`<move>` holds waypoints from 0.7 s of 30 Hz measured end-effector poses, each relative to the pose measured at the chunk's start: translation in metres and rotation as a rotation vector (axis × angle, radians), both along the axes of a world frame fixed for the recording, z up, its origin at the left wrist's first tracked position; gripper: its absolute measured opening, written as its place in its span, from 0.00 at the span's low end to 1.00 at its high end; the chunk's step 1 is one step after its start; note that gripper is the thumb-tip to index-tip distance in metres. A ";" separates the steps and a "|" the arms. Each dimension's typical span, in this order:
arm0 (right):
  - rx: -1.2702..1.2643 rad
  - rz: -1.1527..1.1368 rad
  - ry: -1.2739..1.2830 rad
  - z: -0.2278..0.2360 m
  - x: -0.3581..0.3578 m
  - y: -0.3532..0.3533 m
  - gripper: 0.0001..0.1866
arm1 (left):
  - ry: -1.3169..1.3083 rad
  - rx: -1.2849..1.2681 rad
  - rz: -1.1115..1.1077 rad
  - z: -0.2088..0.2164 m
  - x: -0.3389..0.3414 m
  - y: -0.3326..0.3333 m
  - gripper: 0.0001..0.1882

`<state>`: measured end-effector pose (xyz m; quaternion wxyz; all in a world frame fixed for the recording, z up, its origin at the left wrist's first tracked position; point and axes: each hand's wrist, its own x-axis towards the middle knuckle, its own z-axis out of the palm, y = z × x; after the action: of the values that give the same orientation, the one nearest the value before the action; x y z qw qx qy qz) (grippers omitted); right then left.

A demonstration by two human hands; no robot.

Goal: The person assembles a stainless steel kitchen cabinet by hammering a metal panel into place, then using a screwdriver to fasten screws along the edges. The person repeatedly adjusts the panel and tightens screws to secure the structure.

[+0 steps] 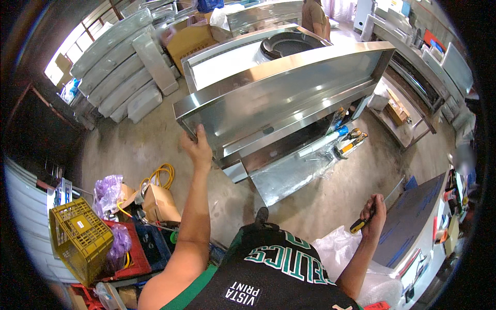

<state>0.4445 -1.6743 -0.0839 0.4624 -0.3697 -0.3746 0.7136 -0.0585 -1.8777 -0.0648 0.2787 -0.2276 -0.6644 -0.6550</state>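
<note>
In front of me a long stainless-steel panel [289, 85] stands tilted on its edge, like the front of a metal hood or cabinet. My left hand [199, 149] grips its left end, thumb on the inner face, the other fingers partly hidden behind the edge. My right hand [374, 213] hangs low on the right, closed round a screwdriver [357, 226]. The handle is yellow and black, and the thin shaft points up and away. Below the panel, a plastic-covered metal sheet [274, 183] carries several orange-and-black hand tools [354, 147].
Behind the panel sits a round black fan-like part [292, 45]. Wrapped panels [116, 67] are stacked at the far left. A yellow crate [80, 237], a cardboard box [160, 203] and a yellow hose [164, 175] lie lower left. At right stands a dark-topped table [411, 219]. Another person [314, 18] stands behind.
</note>
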 end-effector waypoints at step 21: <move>-0.168 0.262 -0.213 0.001 -0.111 0.005 0.11 | -0.422 0.090 -0.002 -0.076 -0.042 -0.025 0.42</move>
<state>0.3330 -1.6689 -0.0829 0.2907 -0.4287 -0.4054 0.7532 -0.1010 -1.9023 -0.1411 0.1428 -0.0736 -0.6778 -0.7175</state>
